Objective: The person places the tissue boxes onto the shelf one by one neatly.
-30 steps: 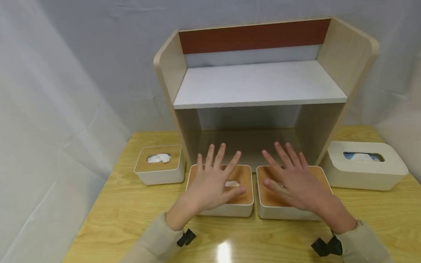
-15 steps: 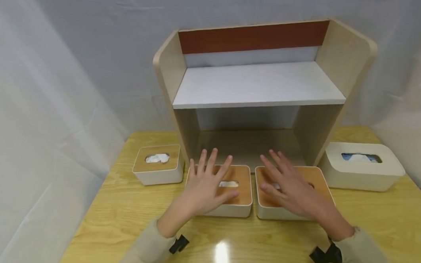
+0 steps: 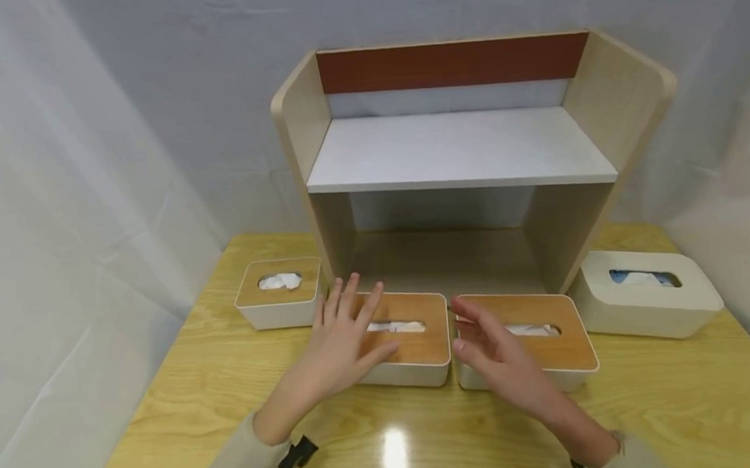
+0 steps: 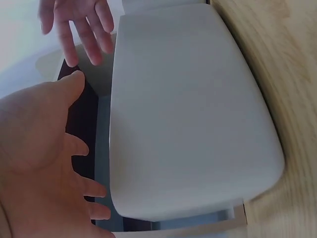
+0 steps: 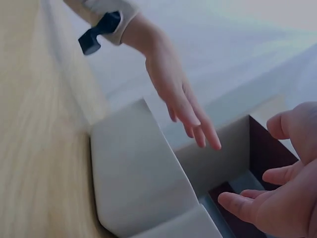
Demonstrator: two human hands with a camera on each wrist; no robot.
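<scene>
My left hand (image 3: 330, 353) is over the left part of a white tissue box (image 3: 409, 349) with a wood-tone lid, its fingers spread. A matching tissue box (image 3: 556, 352) stands to its right across a narrow gap. By that box's left end is my right hand (image 3: 509, 372), fingers loosely bent and thumb apart. White tissue shows in both slots. In the left wrist view, a pale box wall (image 4: 188, 124) lies beside my left palm (image 4: 34, 148). In the right wrist view, my right fingers (image 5: 242, 206) hold nothing. Whether either hand touches a box, I cannot tell.
Behind the boxes stands a wooden shelf unit with a white middle board (image 3: 459, 148). A smaller wood-lidded tissue box (image 3: 284, 313) sits left of it, and a cream tissue box (image 3: 649, 315) right of it. All rest on a wooden table (image 3: 219, 412) before grey-white sheets.
My left hand has moved left and slightly toward me. The right hand has shifted left and turned, its spread fingers now closer together, uncovering the right box's slot. The boxes have stayed put.
</scene>
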